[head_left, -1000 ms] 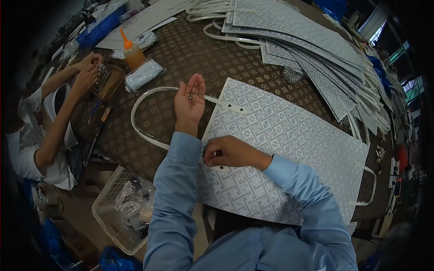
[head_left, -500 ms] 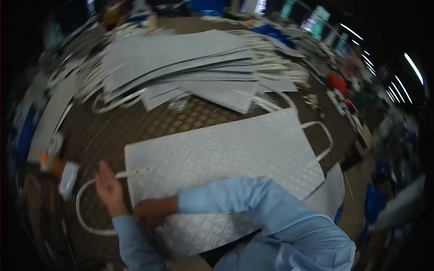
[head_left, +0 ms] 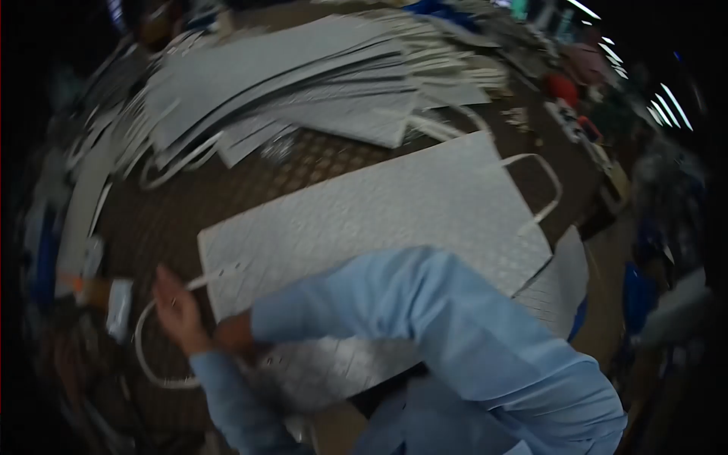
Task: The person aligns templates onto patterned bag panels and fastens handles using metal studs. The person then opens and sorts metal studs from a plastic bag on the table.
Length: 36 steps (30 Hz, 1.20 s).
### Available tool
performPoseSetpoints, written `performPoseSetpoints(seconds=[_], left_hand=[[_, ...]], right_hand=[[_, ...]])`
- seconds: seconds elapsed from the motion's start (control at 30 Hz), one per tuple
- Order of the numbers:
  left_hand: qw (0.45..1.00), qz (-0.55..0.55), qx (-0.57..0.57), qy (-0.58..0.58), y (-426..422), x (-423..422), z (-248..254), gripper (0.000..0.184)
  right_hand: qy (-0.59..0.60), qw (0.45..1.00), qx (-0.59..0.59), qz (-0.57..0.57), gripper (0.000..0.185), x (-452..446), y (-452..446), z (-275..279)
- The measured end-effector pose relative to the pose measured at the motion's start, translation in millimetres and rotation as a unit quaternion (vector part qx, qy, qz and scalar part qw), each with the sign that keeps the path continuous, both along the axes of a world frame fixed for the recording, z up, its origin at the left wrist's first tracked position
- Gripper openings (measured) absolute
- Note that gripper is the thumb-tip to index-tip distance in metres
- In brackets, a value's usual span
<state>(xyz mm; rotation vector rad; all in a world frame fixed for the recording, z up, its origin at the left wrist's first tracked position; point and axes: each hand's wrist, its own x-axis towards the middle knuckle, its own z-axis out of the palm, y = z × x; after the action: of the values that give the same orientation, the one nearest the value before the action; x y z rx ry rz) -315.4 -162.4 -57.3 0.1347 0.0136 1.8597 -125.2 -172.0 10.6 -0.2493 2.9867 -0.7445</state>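
Observation:
A flat silvery-white patterned bag [head_left: 364, 205] lies across the table in front of me. One pale strap handle [head_left: 139, 341] loops out at its left end, and another handle [head_left: 560, 182] at its right end. My left hand [head_left: 179, 309] is raised over the left handle, palm partly turned up and fingers stretched out. It appears to hold nothing. Reaching across the bag, my right arm ends in my right hand [head_left: 233, 332] behind the left wrist. The right fingers are hidden there, so their grip does not show.
A fanned stack of similar bags [head_left: 273, 76] with many handles fills the back of the table [head_left: 174, 205]. A small white object [head_left: 119, 307] lies at the left. Crumpled clear plastic [head_left: 279, 148] sits before the stack. A red item [head_left: 561, 89] is at the far right.
The view has shifted, so the bag and stack appear higher and more tilted. My right hand has moved left, closer behind the left wrist. The left hand remains spread near the left handle.

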Motion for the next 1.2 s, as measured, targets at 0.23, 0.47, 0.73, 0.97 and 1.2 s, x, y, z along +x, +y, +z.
performPoseSetpoints(seconds=[0.23,0.47,0.73,0.97,1.2], left_hand=[[0.989,0.125,-0.079,-0.028,-17,41,59,0.04],[0.985,0.148,-0.088,-0.027,-22,36,55,0.04],[0.985,0.137,-0.109,0.008,-18,42,52,0.04],[0.986,0.132,-0.099,-0.001,-19,42,50,0.04],[0.993,-0.089,0.024,-0.072,-23,5,8,0.037]], right_hand=[[-0.044,0.967,-0.175,-0.182,0.02,56,-12,32],[0.162,0.938,-0.182,-0.245,0.024,112,-41,18],[0.149,0.967,0.061,-0.198,0.069,133,-81,12],[0.151,0.963,0.05,-0.218,0.066,124,-81,6],[0.165,0.954,0.048,-0.247,0.045,125,-85,-2]])
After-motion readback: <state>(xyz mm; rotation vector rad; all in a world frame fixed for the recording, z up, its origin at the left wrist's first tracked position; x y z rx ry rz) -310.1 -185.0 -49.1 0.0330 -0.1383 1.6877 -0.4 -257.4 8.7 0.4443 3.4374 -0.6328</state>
